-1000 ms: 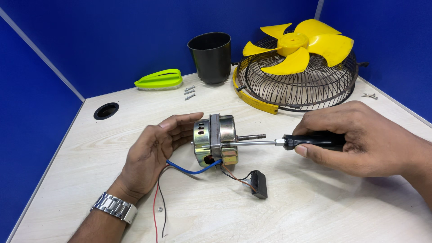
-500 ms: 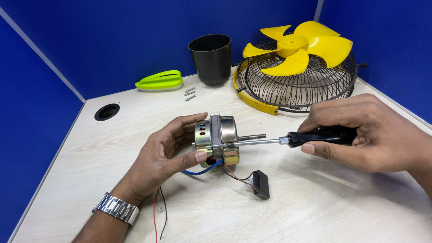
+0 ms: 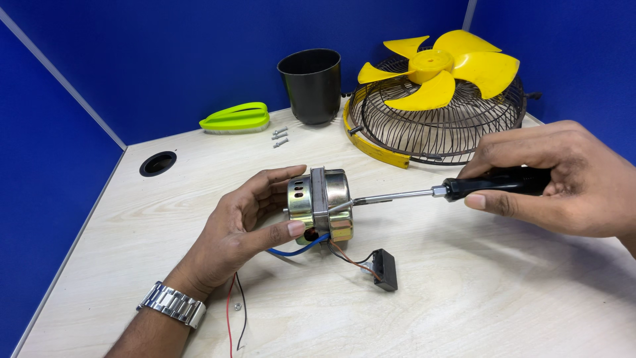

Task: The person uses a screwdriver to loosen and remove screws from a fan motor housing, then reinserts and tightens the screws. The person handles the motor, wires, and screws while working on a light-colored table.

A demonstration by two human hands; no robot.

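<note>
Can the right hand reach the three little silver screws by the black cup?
Probably yes, but not freely: the right hand is wrapped around the black-handled screwdriver, though bare wooden desk lies toward the screws.

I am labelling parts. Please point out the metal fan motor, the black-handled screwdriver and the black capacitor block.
metal fan motor point(image 3: 322, 205), head view, shiny casing.
black-handled screwdriver point(image 3: 500, 181), head view, handle.
black capacitor block point(image 3: 385, 269), head view, top face.

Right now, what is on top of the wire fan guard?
A yellow fan blade lies on top of the wire fan guard, which rests on the desk. The blade covers part of the mesh; what lies under the guard's centre cannot be seen.
</note>
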